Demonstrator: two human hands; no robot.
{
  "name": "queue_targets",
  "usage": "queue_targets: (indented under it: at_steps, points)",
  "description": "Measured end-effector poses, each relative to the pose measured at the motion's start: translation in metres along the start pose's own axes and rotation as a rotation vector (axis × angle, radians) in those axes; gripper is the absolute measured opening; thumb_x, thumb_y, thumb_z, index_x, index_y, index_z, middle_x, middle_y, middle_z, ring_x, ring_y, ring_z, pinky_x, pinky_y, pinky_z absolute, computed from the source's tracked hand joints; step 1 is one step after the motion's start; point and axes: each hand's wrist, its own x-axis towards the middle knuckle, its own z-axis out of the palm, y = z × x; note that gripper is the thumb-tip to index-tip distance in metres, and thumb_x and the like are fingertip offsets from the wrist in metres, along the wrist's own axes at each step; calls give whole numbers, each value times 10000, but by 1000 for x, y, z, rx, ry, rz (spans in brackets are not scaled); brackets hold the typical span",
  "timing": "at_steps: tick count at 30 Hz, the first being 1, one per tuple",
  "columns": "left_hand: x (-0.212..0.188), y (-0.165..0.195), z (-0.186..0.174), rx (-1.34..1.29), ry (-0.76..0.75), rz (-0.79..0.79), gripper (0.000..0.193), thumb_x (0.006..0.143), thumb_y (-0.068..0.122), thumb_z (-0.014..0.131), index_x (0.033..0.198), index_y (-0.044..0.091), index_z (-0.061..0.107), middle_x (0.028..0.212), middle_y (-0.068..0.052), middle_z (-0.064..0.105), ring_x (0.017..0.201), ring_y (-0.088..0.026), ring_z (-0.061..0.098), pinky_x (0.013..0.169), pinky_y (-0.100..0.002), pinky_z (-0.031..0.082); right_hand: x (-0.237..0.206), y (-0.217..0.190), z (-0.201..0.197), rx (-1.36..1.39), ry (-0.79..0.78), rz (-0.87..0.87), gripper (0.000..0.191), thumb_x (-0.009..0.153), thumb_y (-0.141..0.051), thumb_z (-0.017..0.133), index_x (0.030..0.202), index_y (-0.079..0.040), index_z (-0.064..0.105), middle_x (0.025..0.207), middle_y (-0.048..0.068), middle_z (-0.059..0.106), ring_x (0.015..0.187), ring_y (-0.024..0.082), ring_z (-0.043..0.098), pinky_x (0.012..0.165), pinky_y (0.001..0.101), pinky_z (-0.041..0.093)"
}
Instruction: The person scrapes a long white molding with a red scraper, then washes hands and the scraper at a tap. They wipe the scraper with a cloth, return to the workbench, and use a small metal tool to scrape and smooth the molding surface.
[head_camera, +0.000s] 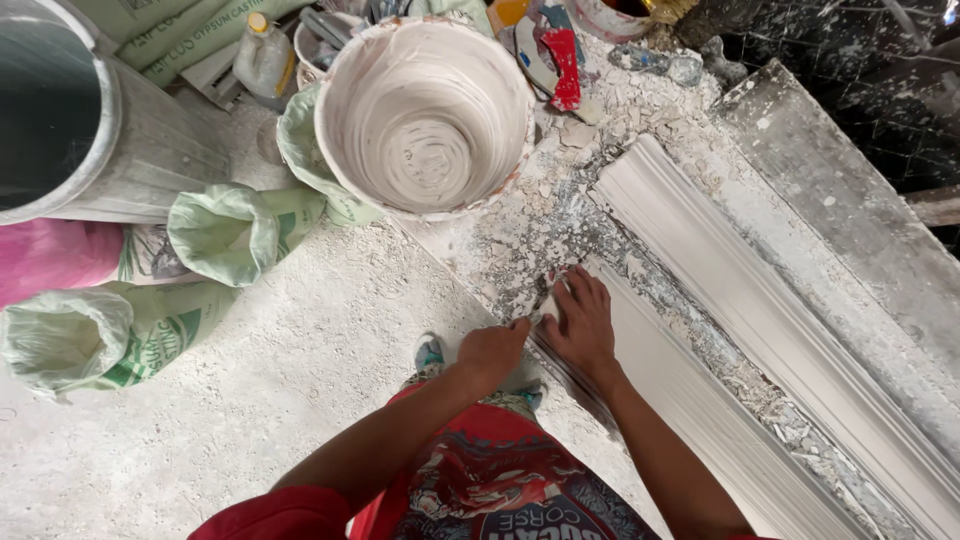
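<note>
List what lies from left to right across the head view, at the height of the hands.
Rolled-down green sack → left hand → right hand → near white moulding → strip of plaster rubble → far white moulding.

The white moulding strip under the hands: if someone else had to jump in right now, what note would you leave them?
Left hand: curled, fingertips on the near end of the white moulding strip; whether it grips anything cannot be told.
Right hand: open, flat on that same end.
The strip lies on the work surface beside a second, longer moulding, with plaster chips scattered around.
An empty plaster-coated bucket stands beyond the hands; green sacks sit to the left.
Done: both strips are cast and lying flat.
Left: the near strip's end is in hand, debris not cleared.
</note>
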Motion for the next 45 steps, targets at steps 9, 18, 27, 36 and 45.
queue_targets:
  at_steps: [9,18,27,36,45]
  points:
    - [-18,-19,8,24,146,87,269,977,154,523,1217,37,485,932,-177,725,707,-354,747,518,-471,593,-7,-2,-11,-92,-140,-53,765,818,-430,749,1398,-10,481,1456,220,444,1475,415,313,1176,575,253]
    - [-19,-3,8,54,203,118,348,986,169,549,1288,39,434,854,-209,713,615,-351,722,455,-457,559,-13,6,-6,-96,-85,-15,795,821,-427,748,1460,-46,468,1498,187,441,1499,378,318,1218,552,249]
    - [-1,-1,-16,57,17,90,297,974,129,548,1230,13,452,770,-159,722,678,-331,736,507,-453,577,-6,12,-7,-83,-112,-18,774,828,-433,725,1421,0,480,1459,197,464,1470,395,323,1188,579,233]
    - [12,9,-4,-146,2,-14,281,1009,127,473,1266,15,450,900,-217,738,792,-382,745,660,-529,582,-13,13,-2,-121,-99,-17,726,871,-424,690,1429,-10,478,1452,222,460,1469,391,327,1194,580,236]
    - [-15,-16,18,117,238,136,405,967,144,545,1346,62,429,793,-142,724,635,-322,735,513,-470,569,-23,3,-17,-12,-8,-9,709,875,-413,762,1432,-62,498,1501,196,460,1405,397,435,1180,563,327]
